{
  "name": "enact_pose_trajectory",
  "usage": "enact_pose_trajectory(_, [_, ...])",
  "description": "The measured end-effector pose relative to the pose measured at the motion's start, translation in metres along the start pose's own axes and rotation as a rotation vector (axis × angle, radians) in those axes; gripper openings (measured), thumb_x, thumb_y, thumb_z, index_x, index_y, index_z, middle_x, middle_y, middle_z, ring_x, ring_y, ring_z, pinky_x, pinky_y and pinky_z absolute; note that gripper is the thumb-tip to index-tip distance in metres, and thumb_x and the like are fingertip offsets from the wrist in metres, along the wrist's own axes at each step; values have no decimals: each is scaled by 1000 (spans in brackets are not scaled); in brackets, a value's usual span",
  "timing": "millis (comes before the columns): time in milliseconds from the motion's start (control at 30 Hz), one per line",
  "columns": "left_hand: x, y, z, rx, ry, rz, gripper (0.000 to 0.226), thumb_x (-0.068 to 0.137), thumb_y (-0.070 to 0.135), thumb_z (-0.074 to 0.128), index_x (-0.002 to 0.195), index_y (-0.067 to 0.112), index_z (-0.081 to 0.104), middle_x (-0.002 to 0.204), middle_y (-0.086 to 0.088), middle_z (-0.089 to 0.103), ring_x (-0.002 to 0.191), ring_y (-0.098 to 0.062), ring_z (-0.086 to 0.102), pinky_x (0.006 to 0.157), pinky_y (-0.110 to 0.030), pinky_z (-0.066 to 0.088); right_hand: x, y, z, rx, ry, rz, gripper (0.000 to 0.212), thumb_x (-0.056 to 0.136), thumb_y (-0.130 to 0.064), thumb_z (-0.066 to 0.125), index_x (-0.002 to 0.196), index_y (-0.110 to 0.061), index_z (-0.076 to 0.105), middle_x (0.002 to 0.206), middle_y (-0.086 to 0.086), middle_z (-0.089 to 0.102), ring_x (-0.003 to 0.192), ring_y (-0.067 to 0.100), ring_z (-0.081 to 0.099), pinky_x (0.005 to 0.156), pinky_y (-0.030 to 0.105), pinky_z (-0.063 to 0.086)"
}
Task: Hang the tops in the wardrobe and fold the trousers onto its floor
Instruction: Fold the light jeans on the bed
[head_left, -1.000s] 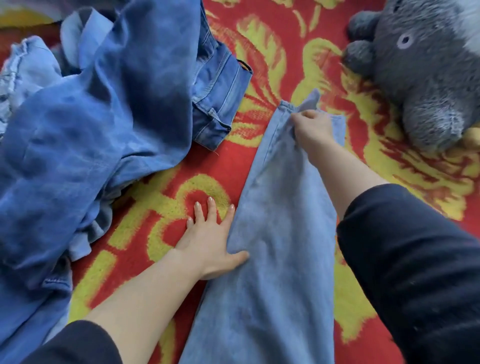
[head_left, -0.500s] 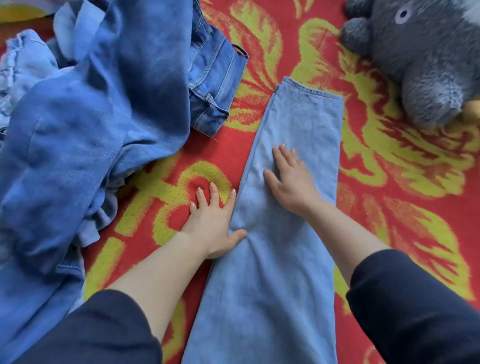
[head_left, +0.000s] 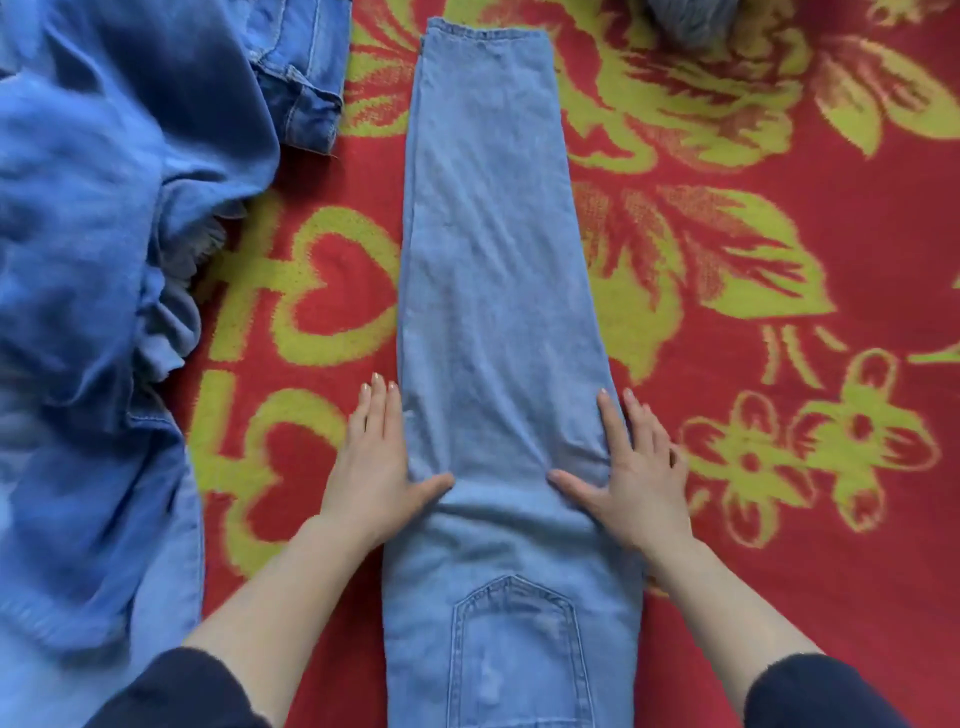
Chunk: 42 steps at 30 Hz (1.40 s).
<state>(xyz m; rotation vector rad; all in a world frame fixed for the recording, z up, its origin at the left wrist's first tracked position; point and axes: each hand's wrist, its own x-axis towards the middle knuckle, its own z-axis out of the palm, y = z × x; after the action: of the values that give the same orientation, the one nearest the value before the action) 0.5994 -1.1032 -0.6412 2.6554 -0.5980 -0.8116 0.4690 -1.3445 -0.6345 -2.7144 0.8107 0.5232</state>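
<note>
Light blue jeans (head_left: 493, 249) lie flat and lengthwise on the red and yellow blanket, folded leg over leg, hem at the far end and a back pocket near me. My left hand (head_left: 376, 457) lies flat along the jeans' left edge, fingers straight, thumb pressing on the denim. My right hand (head_left: 631, 467) rests flat on the jeans' right edge, thumb stretched inward across the fabric. Neither hand grips the cloth.
A heap of darker blue denim clothes (head_left: 104, 260) fills the left side. Another pair of jeans (head_left: 301, 67) lies folded at the top left. A grey plush toy (head_left: 691, 21) shows at the top edge. The patterned blanket (head_left: 779, 260) is bare on the right.
My right hand let go of the hem, slid back down the leg and moved to the right edge. My left hand stayed at the left edge. The view shifted toward me.
</note>
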Motion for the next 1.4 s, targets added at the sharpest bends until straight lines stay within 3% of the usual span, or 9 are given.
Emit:
enact_pose_trajectory(200, [-113, 6, 66, -137, 25, -169, 113, 81, 67, 54, 144, 20, -27, 152, 7, -34, 137, -6, -33, 118, -30, -6, -94, 4, 40, 326, 116, 367, 108, 67, -65, 72, 149, -16, 23, 150, 6, 29, 138, 27, 25, 108, 49, 26])
enact_pose_trajectory(367, [-172, 12, 94, -259, 92, -299, 93, 85, 49, 63, 153, 14, 11, 159, 0, 9, 144, -19, 9, 115, -36, 20, -153, 10, 58, 351, 95, 438, 64, 72, -56, 73, 111, -12, 49, 119, 6, 44, 112, 28, 40, 91, 42, 36])
enact_pose_trajectory(500, [-208, 19, 110, -508, 100, -530, 64, 84, 40, 69, 135, 12, 42, 129, -6, 42, 122, -26, 38, 98, -36, 33, -196, 23, 68, 540, -129, 401, 50, 75, -58, 70, 78, -10, 55, 96, 3, 52, 92, 25, 54, 79, 39, 47])
enact_pose_trajectory(600, [-233, 23, 120, -800, 48, -585, 35, 91, 37, 60, 114, 9, 57, 112, -2, 60, 110, -24, 55, 85, -32, 39, -223, 34, 74, 742, -265, 380, 35, 76, -48, 74, 82, -14, 71, 92, 4, 67, 86, 21, 65, 78, 36, 52])
enact_pose_trajectory(800, [-274, 38, 117, -976, -57, -493, 26, 97, 30, 54, 119, 19, 60, 115, 7, 64, 97, -4, 60, 83, -16, 42, -238, 56, 56, 953, -343, 328, 21, 81, -35, 75, 92, -17, 74, 96, -1, 74, 88, 14, 69, 85, 33, 54])
enact_pose_trajectory(933, [-319, 38, 121, -1220, -448, -750, 32, 94, 25, 59, 118, 4, 63, 109, -12, 71, 102, -27, 68, 89, -38, 53, -273, 85, 42, 830, -685, 396, 41, 71, -40, 82, 97, -10, 73, 95, 2, 75, 85, 17, 72, 87, 34, 55])
enact_pose_trajectory(1067, [-350, 43, 117, -1121, -751, -869, 36, 91, 21, 64, 120, 0, 62, 112, -15, 70, 113, -29, 63, 104, -47, 44, -305, 101, 29, 672, -934, 489, 52, 67, -40, 85, 100, -4, 68, 90, 6, 76, 83, 24, 73, 80, 39, 59])
enact_pose_trajectory(1267, [-291, 61, 59, -1260, -426, -725, 33, 91, 10, 60, 123, -1, 58, 113, -17, 68, 91, -25, 67, 81, -37, 58, -248, 73, -21, 1055, -551, 433, 60, 80, -14, 73, 136, -13, 50, 115, 2, 65, 103, 21, 65, 92, 39, 53])
enact_pose_trajectory(1400, [-233, 64, 4, -1406, -226, -648, 19, 91, 23, 55, 96, 10, 69, 90, -11, 71, 72, -20, 70, 59, -30, 58, -197, 46, -64, 1300, -546, 458, 28, 88, -34, 56, 96, -9, 66, 69, 9, 69, 64, 22, 66, 53, 24, 53])
